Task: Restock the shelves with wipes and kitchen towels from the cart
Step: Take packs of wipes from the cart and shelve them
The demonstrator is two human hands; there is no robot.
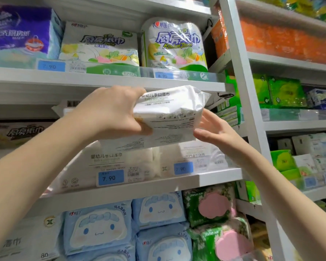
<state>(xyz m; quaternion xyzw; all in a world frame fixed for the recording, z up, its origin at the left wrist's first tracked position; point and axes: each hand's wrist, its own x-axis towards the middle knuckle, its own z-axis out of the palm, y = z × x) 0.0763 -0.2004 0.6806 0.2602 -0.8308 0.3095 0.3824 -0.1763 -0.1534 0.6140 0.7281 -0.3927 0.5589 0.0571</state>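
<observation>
White baby-wipes pack (pixel 169 113) is held in the air at the front of the middle shelf (pixel 220 178), printed face toward the camera, just below the edge of the upper shelf (pixel 102 85). Left hand (pixel 113 112) grips the pack's left end, digits curled over its top and under its bottom. Right hand (pixel 215 132) is spread and relaxed, with straight fingers touching the pack's lower right end and not wrapped round it. Directly beneath, more white wipes packs (pixel 105 162) lie stacked on the middle shelf; whether the held pack touches the top one cannot be told. Two blue price tags (pixel 110 178) reading 7.90 sit on this shelf's front lip. On the upper shelf a kitchen towel roll pack (pixel 174 44) stands upright, with a flat kitchen towel pack (pixel 100 44) to its left and a purple pack (pixel 19 29) at far left. The shelf below holds blue cartoon wipes packs (pixel 96 227) and, to their right, green packs with pink lids (pixel 209 206). A white upright post (pixel 241 91) separates this bay from the right one, which carries orange packs (pixel 286 38) above and green packs (pixel 284 91) lower down.
</observation>
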